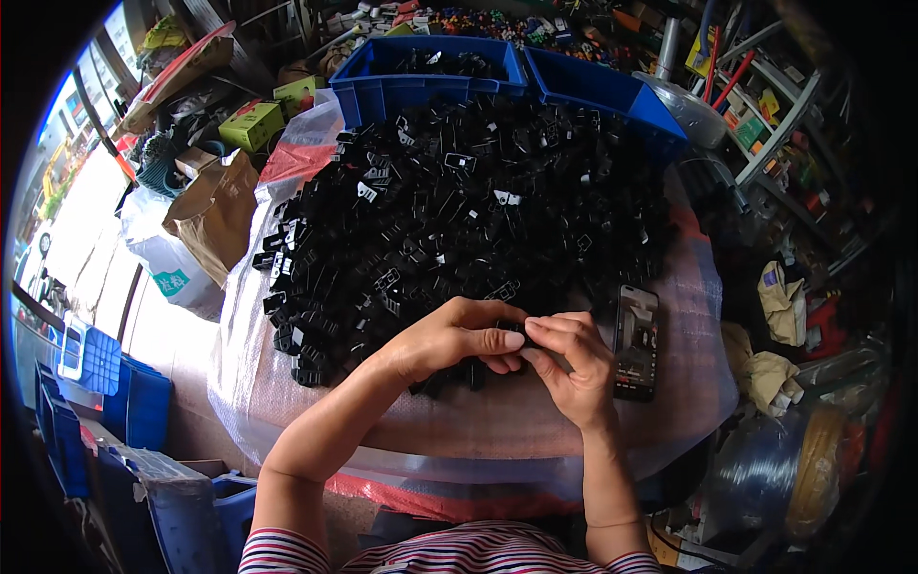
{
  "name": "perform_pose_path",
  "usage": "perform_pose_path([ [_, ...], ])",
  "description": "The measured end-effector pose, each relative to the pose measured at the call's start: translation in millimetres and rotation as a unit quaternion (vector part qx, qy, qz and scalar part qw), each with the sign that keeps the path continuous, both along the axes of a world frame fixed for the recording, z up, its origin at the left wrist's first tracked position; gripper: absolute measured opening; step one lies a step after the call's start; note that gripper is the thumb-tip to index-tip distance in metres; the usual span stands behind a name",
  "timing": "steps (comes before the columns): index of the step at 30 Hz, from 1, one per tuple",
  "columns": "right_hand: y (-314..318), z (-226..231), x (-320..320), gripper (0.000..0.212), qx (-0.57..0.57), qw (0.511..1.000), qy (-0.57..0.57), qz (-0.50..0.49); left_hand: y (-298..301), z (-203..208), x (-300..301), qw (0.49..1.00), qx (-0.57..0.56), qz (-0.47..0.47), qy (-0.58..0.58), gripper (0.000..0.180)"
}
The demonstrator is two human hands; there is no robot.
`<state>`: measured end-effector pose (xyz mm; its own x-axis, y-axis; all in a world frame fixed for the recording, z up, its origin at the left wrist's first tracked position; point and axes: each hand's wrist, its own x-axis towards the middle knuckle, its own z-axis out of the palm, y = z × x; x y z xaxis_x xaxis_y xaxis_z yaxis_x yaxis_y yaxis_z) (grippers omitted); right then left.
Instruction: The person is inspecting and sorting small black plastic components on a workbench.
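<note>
My left hand (464, 333) and my right hand (577, 364) meet at the fingertips over the near edge of a large heap of small black plastic parts (421, 220). Both are closed in a pinch, thumbs bent toward each other. What they hold between them is hidden by the fingers. Many of the parts look like small boxy housings, some catching white glints. Just to the right of my right hand lies a smartphone (636, 342) with its screen lit.
Translucent woven sheeting (402, 421) covers the work surface under the heap. Behind stand two blue bins (411, 94), (602, 100), the left one holding black parts. A brown paper bag (218, 215) is at left, blue crates (177, 507) lower left, a wire spool (779, 474) lower right.
</note>
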<state>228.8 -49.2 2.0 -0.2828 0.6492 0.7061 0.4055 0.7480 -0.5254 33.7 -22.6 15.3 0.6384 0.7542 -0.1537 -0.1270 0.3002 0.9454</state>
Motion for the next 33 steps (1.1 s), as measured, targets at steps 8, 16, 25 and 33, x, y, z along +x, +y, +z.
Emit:
perform_pose_path([
  [8, -0.2, -11.1, -23.0, 0.045, 0.124, 0.982, -0.083, -0.119, -6.6, -8.0, 12.4, 0.989, -0.004, 0.143, -0.031, 0.020],
  [16, -0.6, -16.4, -38.4, 0.038, 0.174, 0.967, -0.082, -0.166, -9.4, -13.9, 16.1, 0.973, -0.063, 0.203, -0.086, 0.012],
  [25, 15.7, 8.7, -7.7, 0.038, 0.052, 0.977, -0.116, -0.173, 27.8, -9.0, -28.2, 0.934, -0.077, 0.304, -0.171, 0.014],
  [33, 40.7, -24.4, 46.8, 0.025, -0.130, 0.881, -0.325, -0.318, 88.8, -2.7, -115.1, 0.528, 0.357, 0.486, 0.598, 0.034],
])
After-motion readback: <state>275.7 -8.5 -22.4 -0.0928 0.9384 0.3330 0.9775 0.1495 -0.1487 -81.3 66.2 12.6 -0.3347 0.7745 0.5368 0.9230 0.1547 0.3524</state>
